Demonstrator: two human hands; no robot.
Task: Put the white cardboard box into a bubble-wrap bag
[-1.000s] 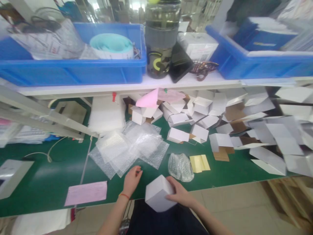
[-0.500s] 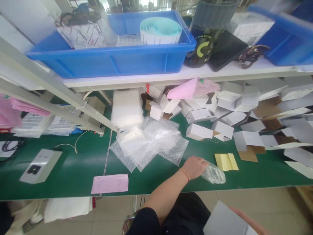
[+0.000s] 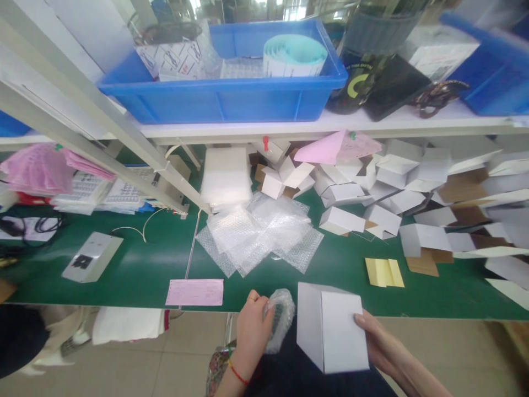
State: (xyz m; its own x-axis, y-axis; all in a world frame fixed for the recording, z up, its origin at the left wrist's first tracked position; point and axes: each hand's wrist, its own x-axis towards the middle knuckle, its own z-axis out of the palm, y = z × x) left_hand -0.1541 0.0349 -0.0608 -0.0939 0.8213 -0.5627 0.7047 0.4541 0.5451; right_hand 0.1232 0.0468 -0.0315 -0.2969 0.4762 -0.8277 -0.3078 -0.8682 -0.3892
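Observation:
My left hand [image 3: 252, 325] is closed around a small item wrapped in bubble wrap [image 3: 280, 315], held just off the near edge of the green table [image 3: 136, 270]. My right hand [image 3: 376, 341] grips the right side of a white folded carton box [image 3: 330, 326], held over my lap beside the wrapped item. The two objects are close together, a small gap between them.
Loose bubble-wrap sheets [image 3: 260, 234] lie mid-table, a pink slip [image 3: 195, 292] near the front edge, yellow cards [image 3: 384, 272] to the right. A heap of white cartons [image 3: 413, 193] fills the back right. A grey device [image 3: 91, 257] sits left. Blue bins [image 3: 223, 88] stand on the shelf above.
My left hand has picked the bubble-wrapped item off the table and drawn it toward me. My right hand has raised the white box back into view beside it.

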